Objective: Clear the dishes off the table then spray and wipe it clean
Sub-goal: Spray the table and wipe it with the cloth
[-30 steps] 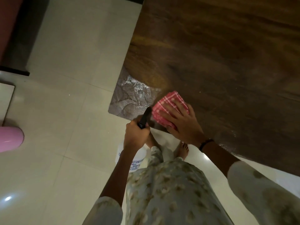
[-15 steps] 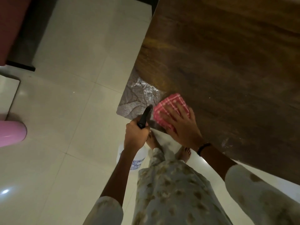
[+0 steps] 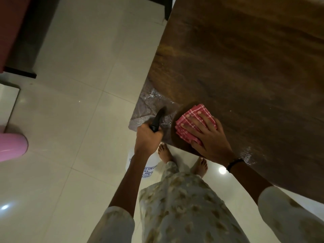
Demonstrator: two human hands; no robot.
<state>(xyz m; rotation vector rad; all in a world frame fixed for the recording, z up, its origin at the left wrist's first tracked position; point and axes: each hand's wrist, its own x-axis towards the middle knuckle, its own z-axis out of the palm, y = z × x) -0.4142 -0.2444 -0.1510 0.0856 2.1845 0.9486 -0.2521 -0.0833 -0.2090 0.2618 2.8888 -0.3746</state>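
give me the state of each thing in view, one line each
red checked cloth: folded, flat on the table's corner
right hand: fingers spread, pressing the cloth
spray bottle: off the table, hanging upright
left hand: grips the bottle's black trigger head
wooden table: bare, pale streaks on its surface

Cream sleeves [image 3: 291,218] & trousers [image 3: 184,207] w/ tan blotch print, black wristband [image 3: 235,163], bare feet [image 3: 164,153].

- We note a folded red-and-white checked cloth [image 3: 194,123] lying flat at the near corner of the dark wooden table [image 3: 245,71].
- We note a white spray bottle [image 3: 142,163], black nozzle, hanging off the table beside that corner.
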